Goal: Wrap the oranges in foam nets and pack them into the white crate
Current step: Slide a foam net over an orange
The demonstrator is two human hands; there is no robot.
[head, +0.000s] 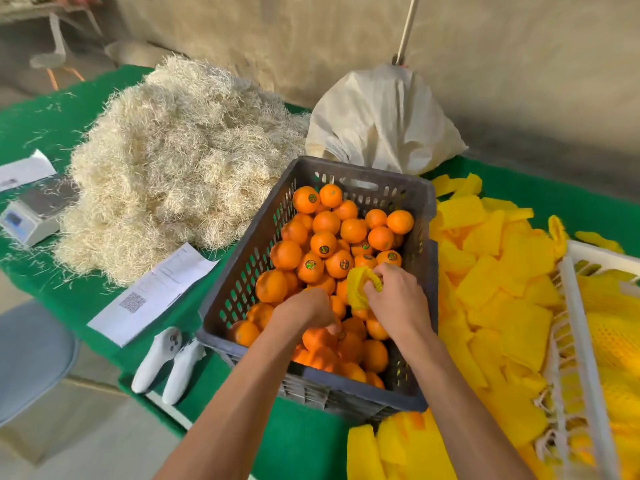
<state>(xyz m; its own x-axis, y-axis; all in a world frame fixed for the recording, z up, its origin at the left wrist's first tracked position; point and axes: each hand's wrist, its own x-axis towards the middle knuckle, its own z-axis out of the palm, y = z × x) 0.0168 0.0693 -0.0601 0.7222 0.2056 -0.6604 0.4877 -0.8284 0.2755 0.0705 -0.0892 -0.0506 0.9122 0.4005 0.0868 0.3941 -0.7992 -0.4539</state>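
Note:
A dark grey crate (242, 271) in the middle of the green table holds several loose oranges (323, 244), many with round stickers. My right hand (398, 299) is inside the crate and grips a yellow foam net (360, 287), held open above the fruit. My left hand (308, 311) reaches down among the oranges with its fingers curled on one orange (320, 336). The white crate (581, 327) stands at the right edge and holds oranges wrapped in yellow nets (616, 351).
A heap of flat yellow foam nets (491, 289) lies between the two crates. A big pile of pale wood wool (173, 161) fills the left back. A white sack (381, 119), papers (156, 292), a scale (31, 213) and two white controllers (166, 362) lie around.

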